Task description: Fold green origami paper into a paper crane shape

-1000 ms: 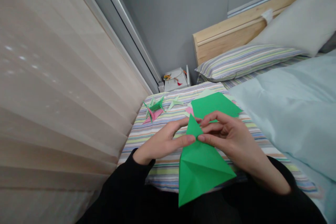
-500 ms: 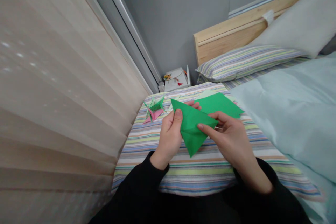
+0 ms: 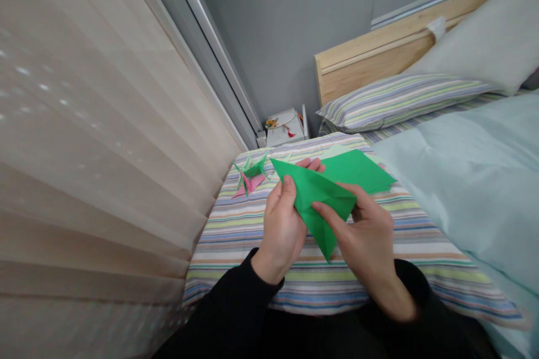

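A creased, folded sheet of green paper (image 3: 311, 193) is held in the air between both hands, one corner pointing down. My left hand (image 3: 282, 224) grips its left edge, thumb on top and fingers underneath. At the right side, my right hand (image 3: 364, 233) pinches the paper, its thumb pressing near the middle crease and its fingers behind the right corner. Behind them a stack of flat green paper (image 3: 357, 171) lies on the striped cloth. Folded green and pink paper pieces (image 3: 252, 174) rest to the left.
The striped cloth (image 3: 236, 235) covers the surface under my hands. A white stand (image 3: 286, 126) with yellow-handled scissors and a red tassel is at the back. A pale curtain (image 3: 105, 179) hangs on the left; a bed with a light blue quilt (image 3: 471, 168) lies on the right.
The paper has turned slightly, its lower corner swinging right and its right side bending up. My right thumb has slid a little left across it. My left hand still holds the left edge.
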Demonstrator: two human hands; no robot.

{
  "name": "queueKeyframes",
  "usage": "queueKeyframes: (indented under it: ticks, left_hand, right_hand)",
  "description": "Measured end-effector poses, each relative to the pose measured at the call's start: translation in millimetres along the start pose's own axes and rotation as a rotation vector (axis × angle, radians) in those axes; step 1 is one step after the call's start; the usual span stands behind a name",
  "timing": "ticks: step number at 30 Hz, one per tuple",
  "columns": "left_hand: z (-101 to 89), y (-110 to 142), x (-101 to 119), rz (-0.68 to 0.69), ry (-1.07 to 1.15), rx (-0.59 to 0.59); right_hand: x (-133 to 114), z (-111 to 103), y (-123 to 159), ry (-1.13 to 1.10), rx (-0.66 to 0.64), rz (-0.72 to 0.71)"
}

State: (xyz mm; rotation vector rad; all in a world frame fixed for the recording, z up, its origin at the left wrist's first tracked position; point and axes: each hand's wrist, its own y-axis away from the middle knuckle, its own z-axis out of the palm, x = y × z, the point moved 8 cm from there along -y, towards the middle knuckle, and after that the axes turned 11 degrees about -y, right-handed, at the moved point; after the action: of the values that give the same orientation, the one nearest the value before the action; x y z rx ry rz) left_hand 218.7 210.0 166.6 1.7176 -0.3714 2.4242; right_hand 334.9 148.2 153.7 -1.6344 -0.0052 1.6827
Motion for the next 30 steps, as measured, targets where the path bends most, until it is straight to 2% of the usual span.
queueKeyframes:
  ticks: [4, 6, 11, 16, 19, 24, 30]
  left_hand:
    - [1.4, 4.5, 4.6, 0.041, -0.019, 0.008]
    - [2.6, 6.1, 5.9, 0.049, -0.008, 0.011]
    - [6.9, 9.2, 5.1, 0.048, 0.044, -0.001]
    - [10.6, 14.5, -3.0, 0.025, 0.002, -0.028]
    - [10.4, 17.8, -4.3, 0.01, -0.013, -0.017]
    - [10.1, 20.7, 2.6, -0.06, 0.028, -0.023]
    - [6.4, 23.6, 15.5, -0.115, 0.029, -0.066]
  right_hand:
    - [16.9, -1.0, 1.2, -0.142, 0.023, 0.18]
    - [18.4, -3.0, 1.0, -0.177, 0.038, 0.193]
    - [-2.8, -1.7, -1.2, -0.09, -0.024, -0.009]
    - [-7.1, 6.1, -0.8, -0.071, -0.1, -0.045]
    - [-10.5, 6.8, 2.1, -0.002, -0.106, -0.141]
    - [-25.2, 12.3, 13.7, 0.13, -0.213, -0.412]
    - [-28.7, 22.3, 20.8, 0.184, -0.353, -0.533]
